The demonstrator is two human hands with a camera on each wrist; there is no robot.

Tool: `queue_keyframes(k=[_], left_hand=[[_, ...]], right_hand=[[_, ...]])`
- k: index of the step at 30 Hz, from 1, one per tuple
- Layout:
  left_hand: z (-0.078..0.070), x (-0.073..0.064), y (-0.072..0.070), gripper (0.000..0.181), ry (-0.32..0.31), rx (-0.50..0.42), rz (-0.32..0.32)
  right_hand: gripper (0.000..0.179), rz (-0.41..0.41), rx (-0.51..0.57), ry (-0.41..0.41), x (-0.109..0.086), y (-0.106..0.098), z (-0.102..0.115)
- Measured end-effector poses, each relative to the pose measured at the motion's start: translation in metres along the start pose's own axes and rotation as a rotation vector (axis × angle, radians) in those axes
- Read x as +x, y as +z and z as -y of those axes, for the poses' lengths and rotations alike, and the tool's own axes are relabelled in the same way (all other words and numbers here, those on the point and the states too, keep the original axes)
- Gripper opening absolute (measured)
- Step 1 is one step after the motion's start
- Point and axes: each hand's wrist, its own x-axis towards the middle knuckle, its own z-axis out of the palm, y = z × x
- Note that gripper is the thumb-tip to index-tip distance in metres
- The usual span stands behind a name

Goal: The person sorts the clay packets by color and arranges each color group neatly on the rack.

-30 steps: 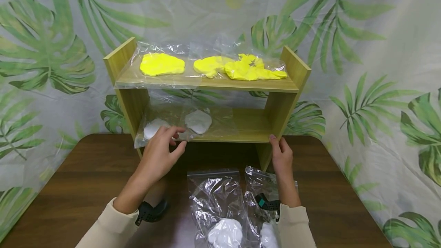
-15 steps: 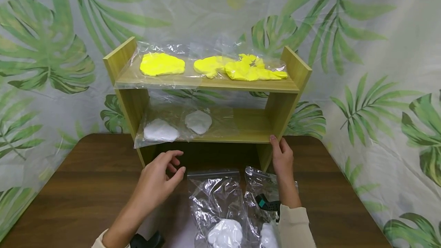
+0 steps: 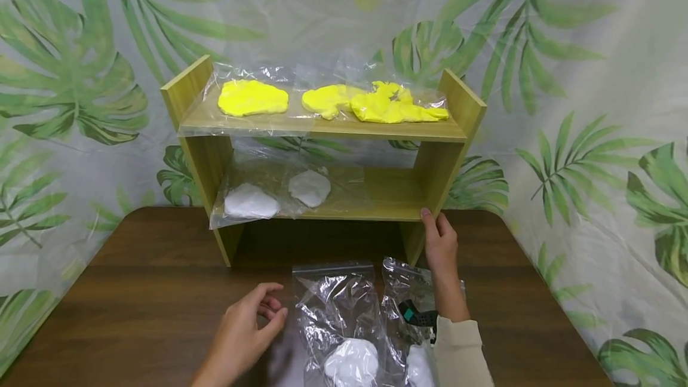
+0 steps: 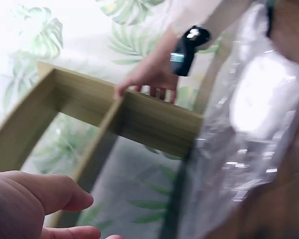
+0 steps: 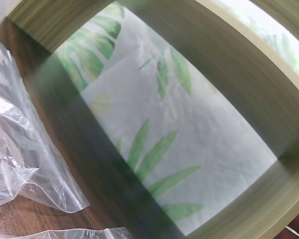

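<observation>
My left hand (image 3: 244,327) hovers near the table, just left of a clear zip bag (image 3: 330,300) with a white lump (image 3: 352,363) inside. Its thumb and fingers are relaxed and hold nothing, as the left wrist view (image 4: 45,199) of this hand also shows. With my right hand (image 3: 442,249) I grip the right side panel of a small wooden shelf (image 3: 450,178), thumb at the front edge by the middle board. A second zip bag (image 3: 398,279) with white contents lies partly behind my right forearm.
On the top board, yellow flattened pieces (image 3: 252,98) lie in clear bags. Two bags with white flattened lumps (image 3: 310,189) rest on the middle board's left, one overhanging its front edge. The shelf stands on a dark wooden table (image 3: 134,291) before a leaf-print cloth (image 3: 591,136).
My left hand has drawn back and down from the middle board's bags to low over the table beside the zip bag. My right hand stays on the shelf's side.
</observation>
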Motion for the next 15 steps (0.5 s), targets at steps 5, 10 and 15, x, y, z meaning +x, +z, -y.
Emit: queue_keyframes(k=[5,10,15], left_hand=[[0.013,-0.012,0.011,0.030,-0.074,-0.046,0.091],[0.026,-0.019,0.020,0.031,-0.074,-0.078,0.204],[0.036,-0.025,0.026,0.033,-0.062,-0.113,0.266]], right_hand=[[0.052,-0.010,-0.005,-0.004,0.000,0.001,0.000],[0.050,-0.028,-0.020,0.004,-0.001,0.002,0.000],[0.050,-0.032,-0.015,0.000,-0.001,0.003,0.002]])
